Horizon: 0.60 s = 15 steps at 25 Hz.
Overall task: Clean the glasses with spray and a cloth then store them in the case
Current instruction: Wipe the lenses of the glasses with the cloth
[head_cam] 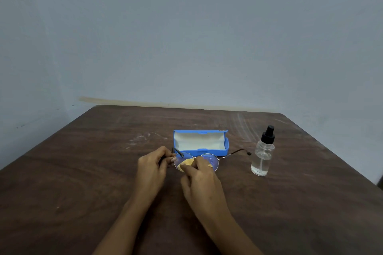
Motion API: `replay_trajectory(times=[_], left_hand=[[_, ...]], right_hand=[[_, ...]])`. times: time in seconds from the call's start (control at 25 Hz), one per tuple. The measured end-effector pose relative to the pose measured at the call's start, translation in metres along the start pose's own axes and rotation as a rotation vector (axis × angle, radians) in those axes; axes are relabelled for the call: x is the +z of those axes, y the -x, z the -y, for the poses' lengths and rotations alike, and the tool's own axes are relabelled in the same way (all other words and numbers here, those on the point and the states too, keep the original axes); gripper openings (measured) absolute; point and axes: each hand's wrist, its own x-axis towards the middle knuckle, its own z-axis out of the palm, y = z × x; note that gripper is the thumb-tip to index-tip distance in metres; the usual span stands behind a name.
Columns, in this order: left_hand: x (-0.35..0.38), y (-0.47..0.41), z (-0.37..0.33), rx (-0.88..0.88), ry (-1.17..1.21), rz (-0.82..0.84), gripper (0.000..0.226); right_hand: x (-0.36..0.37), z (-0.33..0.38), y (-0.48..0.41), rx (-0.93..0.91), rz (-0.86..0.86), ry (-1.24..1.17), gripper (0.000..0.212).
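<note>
Cloth (186,163) pinched under right hand (202,180) on glasses (209,159)

Showing dim, flat, bluish-grey light with no single source visible; casting only faint, soft shadows under the left hand (152,166) and right hand (200,180) on the brown table (83,182); picking up a pale sheen and whitish scuff streaks along the far part of the tabletop; glinting weakly on the clear spray bottle (262,154) and giving a bluish reflection on the glasses (210,160) lenses; rendering everything slightly soft and grainy, with fine detail of the thin frame smeared; bending the table's edges outward toward the corners in wide-angle fashion; darkening a little toward the wall (186,27) corners.
</note>
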Motion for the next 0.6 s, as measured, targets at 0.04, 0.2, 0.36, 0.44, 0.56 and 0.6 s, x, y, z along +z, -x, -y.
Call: replay_trajectory(times=[0.04,0.2,0.36,0.44,0.56,0.6], left_hand=[[0.0,0.0,-0.001,0.008,-0.009,0.013,0.032],[0.001,0.004,-0.011,0.087,-0.028,0.097,0.026],[0.002,0.003,-0.013,0.062,-0.007,0.089,0.022],[0.0,0.002,-0.012,0.042,-0.011,0.07,0.019],[-0.001,0.001,-0.011,0.02,-0.014,0.061,0.017],[-0.001,0.001,-0.011,0.012,-0.016,0.058,0.016]], right_hand=[[-0.002,0.002,0.0,0.018,-0.002,-0.005,0.013],[-0.002,0.007,-0.004,0.003,-0.077,0.074,0.023],[0.002,-0.002,-0.005,0.012,-0.045,-0.048,0.025],[0.004,-0.004,-0.008,-0.034,-0.038,-0.071,0.032],[0.005,-0.006,-0.009,-0.073,0.007,-0.158,0.037],[0.004,-0.007,-0.009,-0.08,0.005,-0.182,0.036]])
